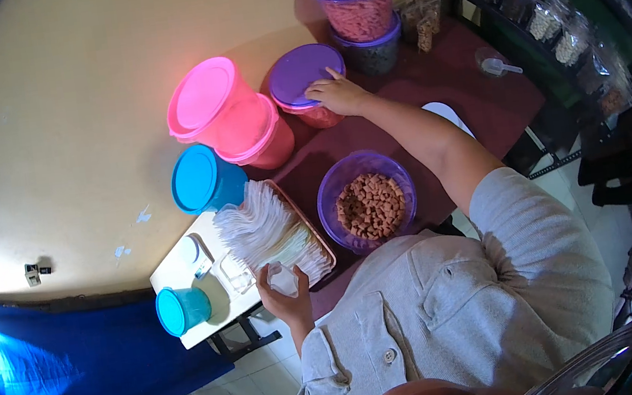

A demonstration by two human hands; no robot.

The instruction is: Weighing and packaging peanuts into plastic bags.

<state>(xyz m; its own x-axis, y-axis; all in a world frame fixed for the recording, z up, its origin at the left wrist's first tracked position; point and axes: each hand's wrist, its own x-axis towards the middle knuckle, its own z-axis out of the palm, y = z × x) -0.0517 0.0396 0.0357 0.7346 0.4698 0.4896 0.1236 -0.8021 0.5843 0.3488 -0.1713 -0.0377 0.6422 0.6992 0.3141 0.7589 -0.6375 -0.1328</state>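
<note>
My right hand [333,93] reaches across to a round container [318,117] with a purple lid [296,69] and red contents; its fingers are apart, resting on the lid near the rim. Low in the middle, my left hand [291,303] is closed on a small clear plastic cup [282,278], beside a tray [302,211] of stacked thin, pale plastic bags [248,225]. Between and right of my hands sits a purple bowl [327,204] of small brown pieces [371,205].
Pink tubs [205,100], a blue tub [196,181] and stacked purple-lidded tubs [356,11] line the wall. A turquoise tub [184,312] stands on a white table [191,341]. A scoop [505,67] lies on the maroon table [477,99], near racks of hanging bags [543,19].
</note>
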